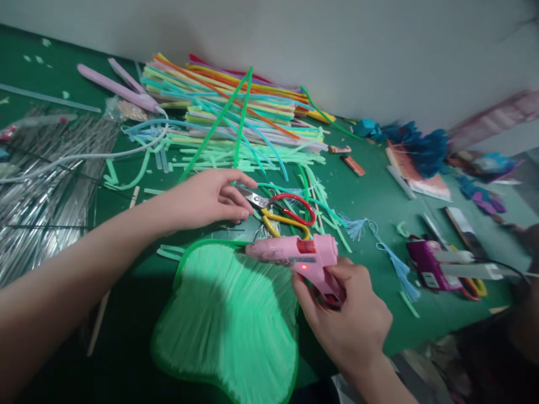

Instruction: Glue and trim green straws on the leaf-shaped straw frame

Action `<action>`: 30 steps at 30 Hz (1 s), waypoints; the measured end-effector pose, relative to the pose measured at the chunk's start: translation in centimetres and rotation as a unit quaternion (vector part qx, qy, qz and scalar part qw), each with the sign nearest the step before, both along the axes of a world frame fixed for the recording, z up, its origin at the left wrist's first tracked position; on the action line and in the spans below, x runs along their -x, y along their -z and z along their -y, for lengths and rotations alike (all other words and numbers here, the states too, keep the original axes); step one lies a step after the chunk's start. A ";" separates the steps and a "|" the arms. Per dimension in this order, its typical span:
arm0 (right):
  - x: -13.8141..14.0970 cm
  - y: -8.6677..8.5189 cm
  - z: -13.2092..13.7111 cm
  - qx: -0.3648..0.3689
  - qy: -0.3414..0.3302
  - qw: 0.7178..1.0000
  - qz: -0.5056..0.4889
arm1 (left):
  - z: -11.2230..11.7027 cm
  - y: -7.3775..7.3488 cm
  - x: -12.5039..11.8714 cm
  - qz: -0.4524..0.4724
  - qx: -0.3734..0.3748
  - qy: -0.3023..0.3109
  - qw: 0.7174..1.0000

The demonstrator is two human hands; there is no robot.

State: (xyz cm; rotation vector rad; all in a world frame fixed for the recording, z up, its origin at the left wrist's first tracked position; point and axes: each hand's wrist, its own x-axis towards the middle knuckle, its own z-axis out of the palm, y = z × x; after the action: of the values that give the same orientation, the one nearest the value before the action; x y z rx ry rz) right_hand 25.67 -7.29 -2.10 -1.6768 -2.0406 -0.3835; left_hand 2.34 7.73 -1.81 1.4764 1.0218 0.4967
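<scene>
A green pipe cleaner (242,115) rises in a sharp bend; one strand runs down into my left hand (210,199), whose fingers are curled, while the other passes behind my wrist. What the fingertips touch is partly hidden. My right hand (349,320) grips a pink hot glue gun (290,249) by its handle, its red light lit. The gun's nozzle is at the top edge of a green, fuzzy, wavy-edged piece (236,320) bordered by darker green pipe cleaner. Scissors (290,210) with red and yellow handles lie just beyond the gun.
Piles of coloured pipe cleaners (202,101) lie along the wall. At left are a lilac hair straightener (118,87), its cord, and silvery strands (46,168). To the right are blue tassels (396,264), a purple box-shaped thing (427,264) and a dark-clothed person (497,353).
</scene>
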 end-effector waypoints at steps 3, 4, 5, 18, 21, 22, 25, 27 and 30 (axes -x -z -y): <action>0.2 0.2 0.0 0.001 0.000 1.000 0.003 | -0.2 0.0 0.1 0.004 -0.002 -0.025 1.000; 0.3 0.2 0.0 0.000 -0.001 1.000 0.003 | -0.2 0.0 0.1 0.000 -0.006 -0.026 1.000; 0.4 0.3 0.0 0.000 -0.001 1.000 0.004 | -0.2 -0.1 0.1 -0.007 -0.010 -0.028 1.000; 0.6 0.0 0.2 0.009 -0.001 1.000 -0.004 | -0.2 -0.2 0.3 -0.031 -0.048 -0.016 0.998; 0.4 -0.1 0.4 0.007 0.000 1.000 0.003 | -0.2 -0.5 0.4 -0.026 -0.060 -0.010 0.998; 0.3 0.0 0.4 0.008 0.004 1.000 0.006 | -0.1 -0.6 0.4 -0.029 -0.066 -0.009 0.997; 0.0 0.1 0.2 -0.020 -0.006 1.000 0.007 | 0.0 -1.0 0.1 -0.090 -0.114 -0.010 0.989; -0.2 0.2 0.0 -0.046 -0.020 0.999 0.005 | 0.3 -1.4 -0.3 -0.154 -0.151 -0.008 0.976; -0.4 0.2 -0.1 -0.057 -0.027 0.998 0.004 | 0.8 -1.8 -0.9 -0.205 -0.179 -0.015 0.962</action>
State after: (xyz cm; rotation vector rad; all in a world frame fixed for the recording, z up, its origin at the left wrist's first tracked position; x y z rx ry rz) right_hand 26.12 -7.15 -2.35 -1.5520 -2.0251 -0.4804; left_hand 3.28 6.88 0.01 1.9434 1.3298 0.4196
